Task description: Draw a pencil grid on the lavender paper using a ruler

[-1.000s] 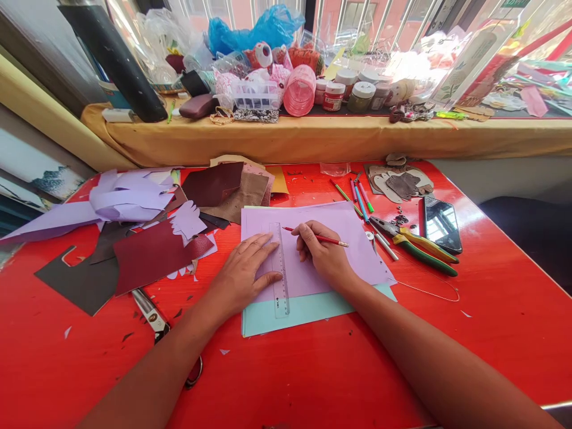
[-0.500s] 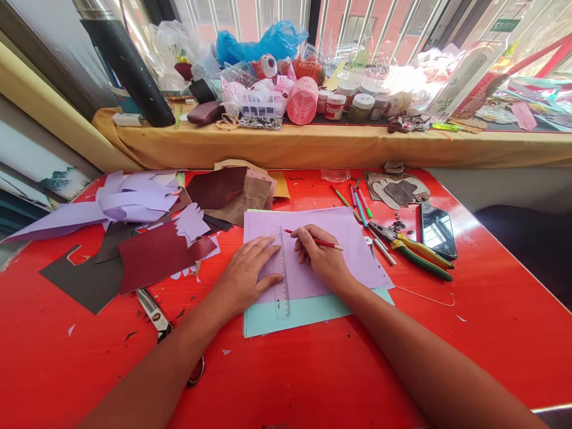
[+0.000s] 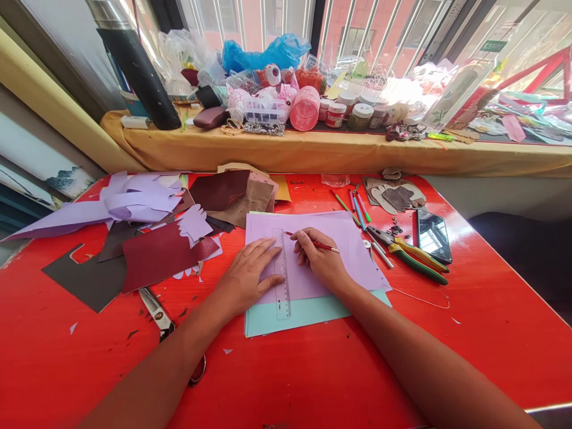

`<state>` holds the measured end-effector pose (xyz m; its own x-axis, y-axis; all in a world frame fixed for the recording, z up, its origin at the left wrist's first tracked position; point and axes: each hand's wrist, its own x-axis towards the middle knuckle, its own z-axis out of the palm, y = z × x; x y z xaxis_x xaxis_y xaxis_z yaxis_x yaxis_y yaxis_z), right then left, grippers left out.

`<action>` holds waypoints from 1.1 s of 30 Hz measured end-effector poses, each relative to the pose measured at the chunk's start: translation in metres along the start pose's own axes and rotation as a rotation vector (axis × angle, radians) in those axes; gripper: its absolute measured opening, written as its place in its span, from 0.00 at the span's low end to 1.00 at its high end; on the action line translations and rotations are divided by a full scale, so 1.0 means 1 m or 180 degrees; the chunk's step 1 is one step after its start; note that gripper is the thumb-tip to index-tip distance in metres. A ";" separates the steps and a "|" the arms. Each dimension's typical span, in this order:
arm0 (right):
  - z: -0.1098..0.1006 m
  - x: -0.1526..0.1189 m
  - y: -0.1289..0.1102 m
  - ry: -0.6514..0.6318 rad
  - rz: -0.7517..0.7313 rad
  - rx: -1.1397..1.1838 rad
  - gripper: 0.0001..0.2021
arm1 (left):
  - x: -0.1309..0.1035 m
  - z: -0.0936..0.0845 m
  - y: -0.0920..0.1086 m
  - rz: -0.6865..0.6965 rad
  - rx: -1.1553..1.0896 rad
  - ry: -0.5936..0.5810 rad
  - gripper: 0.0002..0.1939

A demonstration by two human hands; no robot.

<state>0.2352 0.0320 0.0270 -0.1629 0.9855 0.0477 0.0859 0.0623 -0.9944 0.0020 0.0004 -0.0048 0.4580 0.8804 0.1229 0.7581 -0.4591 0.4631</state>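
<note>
A red table point(image 3: 286, 381) bears a purple sheet point(image 3: 353, 238). Across the sheet's left edge, the left hand point(image 3: 248, 274) lies spread; over its middle, the right hand point(image 3: 319, 256) curls. The left pins a clear ruler point(image 3: 281, 262) beneath; the right pinches a red pencil point(image 3: 327, 246).

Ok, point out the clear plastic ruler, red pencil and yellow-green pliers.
Clear plastic ruler point(image 3: 283, 264), head view: mid-length.
Red pencil point(image 3: 326, 246), head view: rear of its shaft.
Yellow-green pliers point(image 3: 393, 243), head view: where handles meet.

Scissors point(image 3: 156, 308) partly behind the left forearm point(image 3: 179, 351), print on the ruler point(image 3: 283, 301) illegibly small
</note>
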 end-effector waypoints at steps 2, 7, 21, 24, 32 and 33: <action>0.000 0.000 -0.001 0.0002 -0.0004 -0.0017 0.22 | 0.000 0.000 0.000 -0.0001 -0.0001 -0.0001 0.33; 0.001 0.000 -0.004 0.0017 -0.0003 -0.0023 0.22 | 0.000 0.000 0.000 0.0001 0.0002 0.0003 0.33; 0.001 0.001 -0.002 0.0006 0.0041 -0.0054 0.23 | 0.002 -0.001 -0.001 0.0028 0.0002 -0.0038 0.34; 0.001 0.000 -0.003 0.0006 0.0045 -0.0053 0.22 | 0.002 -0.001 0.000 0.0024 0.0016 -0.0048 0.34; 0.000 0.001 -0.002 -0.0028 0.0052 -0.0057 0.21 | 0.002 -0.001 0.000 0.0053 0.0064 -0.0047 0.33; -0.001 0.001 -0.002 -0.0034 0.0057 -0.0058 0.21 | 0.002 -0.001 -0.001 0.0060 0.0069 -0.0045 0.34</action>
<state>0.2356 0.0327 0.0290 -0.1718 0.9847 0.0288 0.1066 0.0476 -0.9932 0.0023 0.0027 -0.0043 0.4786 0.8699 0.1190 0.7591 -0.4780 0.4418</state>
